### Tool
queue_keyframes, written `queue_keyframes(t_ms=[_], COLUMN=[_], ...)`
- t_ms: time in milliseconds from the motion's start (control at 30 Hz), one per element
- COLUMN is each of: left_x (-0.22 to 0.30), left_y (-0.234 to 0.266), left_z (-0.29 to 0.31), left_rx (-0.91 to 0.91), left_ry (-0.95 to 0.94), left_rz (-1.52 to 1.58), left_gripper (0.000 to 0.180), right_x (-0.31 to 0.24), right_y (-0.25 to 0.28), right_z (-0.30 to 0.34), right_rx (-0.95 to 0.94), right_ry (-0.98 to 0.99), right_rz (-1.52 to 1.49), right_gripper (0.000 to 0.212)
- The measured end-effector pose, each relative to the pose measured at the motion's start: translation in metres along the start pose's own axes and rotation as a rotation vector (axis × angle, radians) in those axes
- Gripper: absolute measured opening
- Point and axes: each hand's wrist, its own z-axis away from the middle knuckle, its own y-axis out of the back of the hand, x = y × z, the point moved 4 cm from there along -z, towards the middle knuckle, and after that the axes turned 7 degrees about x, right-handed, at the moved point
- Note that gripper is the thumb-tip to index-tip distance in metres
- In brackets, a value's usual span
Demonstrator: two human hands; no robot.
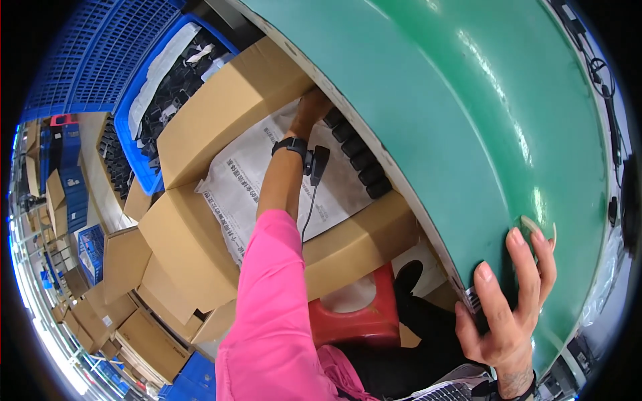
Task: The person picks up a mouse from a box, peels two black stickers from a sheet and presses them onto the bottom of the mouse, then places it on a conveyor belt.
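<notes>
Fingertips of the left hand (311,112) are out of sight at the edge of the green table (428,100), so I cannot tell whether they are apart or closed on something. Just beside that grip, toward the right, runs a row of black pieces (363,160); below it lies a printed paper sheet (251,150), and around these stands an open cardboard box (180,220). The step in hand looks like handling the row; the next move would seem to call for care near the table's edge. Farther right, the right hand (511,321) rests on the table, fingers apart. Well left of the grip sits a blue tray (130,150).
</notes>
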Motion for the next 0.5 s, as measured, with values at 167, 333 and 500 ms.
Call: queue_keyframes(t_ms=[167,333,500], left_x=[0.043,0.075,0.056], left_y=[0.038,0.052,0.044], left_z=[0.060,0.106,0.097], left_rx=[-0.273,-0.347,-0.439], left_ry=[0.174,-0.107,0.099], left_rz=[-0.217,-0.367,-0.459], left_gripper=[0.032,0.049,0.073], right_x=[-0.003,-0.005,-0.010], right_y=[0.005,0.004,0.008], right_z=[-0.003,-0.005,-0.010], right_rx=[0.029,0.057,0.101], right_ry=[0.018,0.024,-0.032], right_rz=[-0.018,-0.017,-0.005], right_gripper=[0.064,0.064,0.053])
